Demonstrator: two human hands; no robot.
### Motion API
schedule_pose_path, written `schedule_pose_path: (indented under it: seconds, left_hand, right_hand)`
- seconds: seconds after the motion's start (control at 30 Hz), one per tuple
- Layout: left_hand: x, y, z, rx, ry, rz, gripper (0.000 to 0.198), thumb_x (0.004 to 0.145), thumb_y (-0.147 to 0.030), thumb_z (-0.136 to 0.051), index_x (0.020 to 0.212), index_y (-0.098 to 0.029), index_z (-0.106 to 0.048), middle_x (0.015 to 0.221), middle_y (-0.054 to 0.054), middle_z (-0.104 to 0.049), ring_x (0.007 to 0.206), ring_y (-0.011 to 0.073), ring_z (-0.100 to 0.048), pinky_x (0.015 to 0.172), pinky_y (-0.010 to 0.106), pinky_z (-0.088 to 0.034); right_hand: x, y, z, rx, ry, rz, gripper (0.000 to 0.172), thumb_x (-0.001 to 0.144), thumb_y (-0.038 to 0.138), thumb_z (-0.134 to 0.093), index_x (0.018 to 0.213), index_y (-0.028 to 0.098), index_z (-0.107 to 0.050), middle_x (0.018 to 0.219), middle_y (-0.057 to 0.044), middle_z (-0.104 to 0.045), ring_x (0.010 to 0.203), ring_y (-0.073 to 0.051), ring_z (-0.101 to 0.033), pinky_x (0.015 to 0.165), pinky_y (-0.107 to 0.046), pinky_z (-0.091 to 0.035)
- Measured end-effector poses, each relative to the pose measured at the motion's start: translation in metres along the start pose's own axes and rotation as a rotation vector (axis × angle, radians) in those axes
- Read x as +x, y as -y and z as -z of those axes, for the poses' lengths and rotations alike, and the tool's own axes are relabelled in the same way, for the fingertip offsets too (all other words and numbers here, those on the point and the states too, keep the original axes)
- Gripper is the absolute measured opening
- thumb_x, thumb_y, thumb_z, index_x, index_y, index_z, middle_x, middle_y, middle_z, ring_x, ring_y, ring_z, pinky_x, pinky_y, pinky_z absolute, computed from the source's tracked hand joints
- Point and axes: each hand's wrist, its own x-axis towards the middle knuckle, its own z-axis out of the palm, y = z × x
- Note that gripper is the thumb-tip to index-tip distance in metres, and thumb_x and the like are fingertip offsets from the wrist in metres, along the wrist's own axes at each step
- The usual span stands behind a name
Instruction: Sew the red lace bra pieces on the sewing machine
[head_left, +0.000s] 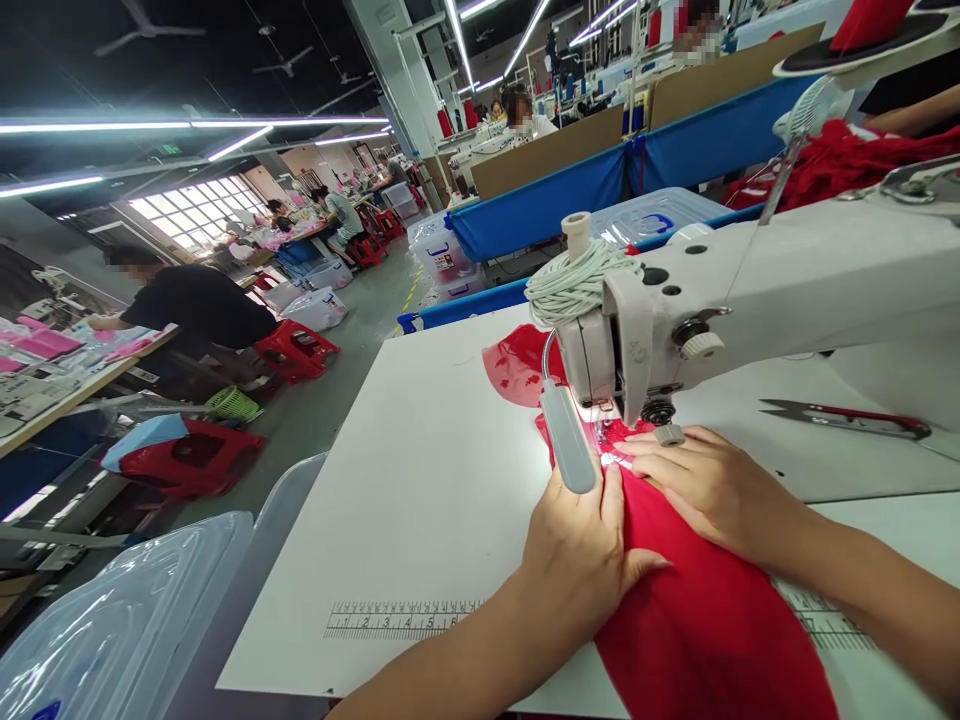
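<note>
Red fabric (697, 600) runs from under the needle of a white sewing machine (787, 280) down over the table's front edge. My left hand (574, 540) lies on the fabric's left side, thumb stretched out and fingers pointing at the presser foot (601, 430). On the right of the seam, my right hand (697, 485) rests flat on the cloth, fingertips close to the foot. A small white piece, perhaps a label, shows between the fingertips. The grey lamp head (570, 440) partly hides my left fingers.
Thread snips (847, 418) lie right of the needle. A red translucent piece (514, 365) lies behind the lamp. Pale cord (574, 285) is coiled on the machine head. Plastic bins (172, 610) stand left of the table (405, 500). Co-workers sit farther off, one in black (199, 300).
</note>
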Motion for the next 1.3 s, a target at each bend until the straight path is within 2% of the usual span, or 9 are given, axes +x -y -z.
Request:
schedule_pose_path:
  seconds: [0.13,0.43,0.63,0.83,0.9,0.97,1.1,1.2,1.3]
  left_hand:
    - [0.001,-0.001,0.002,0.008,0.026,0.0,0.077,0.093,-0.069,-0.036,0.125,-0.002,-0.055,0.105,0.019,-0.067,0.101,0.0326,-0.064,0.076,0.042,-0.054]
    - [0.003,0.005,-0.002,0.02,0.056,0.036,0.077,0.088,-0.067,-0.05,0.131,-0.004,-0.051,0.119,0.022,-0.064,0.11,0.0353,-0.062,0.083,0.043,-0.054]
    - [0.003,0.004,-0.002,0.011,0.061,0.05,0.062,0.089,-0.052,-0.055,0.125,-0.002,-0.055,0.117,0.022,-0.064,0.108,0.0355,-0.062,0.086,0.044,-0.054]
    - [0.016,0.041,0.002,-0.153,-0.038,0.161,0.034,0.09,-0.026,-0.046,0.118,-0.011,-0.059,0.115,0.015,-0.065,0.109,0.0268,-0.061,0.091,0.039,-0.053]
    - [0.019,0.05,0.008,-0.151,0.028,0.182,0.034,0.089,-0.024,-0.049,0.12,-0.012,-0.057,0.121,0.013,-0.063,0.113,0.0255,-0.06,0.096,0.041,-0.051]
    - [0.018,0.046,0.02,-0.057,0.199,0.231,0.031,0.089,-0.03,-0.057,0.114,-0.013,-0.061,0.118,0.014,-0.065,0.11,0.0284,-0.062,0.095,0.045,-0.05]
    - [0.008,0.022,0.061,-0.002,0.572,0.396,0.036,0.094,-0.042,-0.054,0.076,-0.013,-0.065,0.074,0.011,-0.067,0.068,0.0279,-0.067,0.065,0.04,-0.052]
    - [0.007,0.029,0.082,-0.2,0.539,0.503,0.031,0.094,-0.03,-0.051,0.07,-0.015,-0.062,0.061,0.008,-0.06,0.064,0.0301,-0.065,0.063,0.04,-0.047]
    - [0.019,0.062,0.077,-0.296,0.372,0.62,0.019,0.091,-0.014,-0.045,0.084,-0.013,-0.063,0.086,0.017,-0.066,0.09,0.0363,-0.064,0.078,0.046,-0.044]
  right_hand:
    - [0.001,0.0,-0.001,0.013,0.011,-0.023,0.04,0.08,-0.001,-0.039,0.101,0.016,-0.068,0.103,-0.008,-0.074,0.096,-0.02,-0.068,0.078,-0.035,-0.051]
    - [0.001,-0.005,-0.002,-0.001,0.056,-0.034,0.04,0.081,-0.002,-0.038,0.103,0.016,-0.066,0.11,-0.01,-0.072,0.101,-0.022,-0.067,0.081,-0.036,-0.053]
    - [-0.001,-0.005,-0.005,-0.017,0.065,-0.052,0.039,0.084,-0.001,-0.038,0.106,0.016,-0.065,0.113,-0.01,-0.071,0.105,-0.023,-0.066,0.086,-0.037,-0.053]
    - [-0.001,-0.002,-0.007,-0.001,0.024,-0.081,0.049,0.081,-0.006,-0.032,0.116,0.014,-0.061,0.111,-0.011,-0.071,0.108,-0.022,-0.065,0.09,-0.039,-0.054]
    - [-0.001,-0.002,-0.004,0.005,0.003,-0.059,0.05,0.08,-0.007,-0.032,0.115,0.015,-0.06,0.11,-0.01,-0.071,0.107,-0.021,-0.065,0.089,-0.038,-0.054]
    - [0.0,-0.001,-0.001,0.006,-0.023,-0.011,0.045,0.082,-0.006,-0.034,0.113,0.016,-0.06,0.11,-0.009,-0.072,0.102,-0.02,-0.067,0.084,-0.037,-0.055]
    - [0.002,0.009,0.011,0.085,-0.083,0.057,0.034,0.087,0.0,-0.039,0.107,0.019,-0.059,0.113,-0.008,-0.071,0.1,-0.02,-0.067,0.083,-0.038,-0.054]
    - [0.009,0.026,0.018,0.224,-0.02,0.099,0.031,0.091,0.006,-0.041,0.111,0.021,-0.059,0.116,-0.007,-0.07,0.104,-0.019,-0.065,0.086,-0.036,-0.053]
    - [0.022,0.043,0.017,0.286,0.077,0.108,0.031,0.094,0.01,-0.038,0.114,0.022,-0.058,0.121,-0.007,-0.067,0.108,-0.019,-0.063,0.087,-0.033,-0.054]
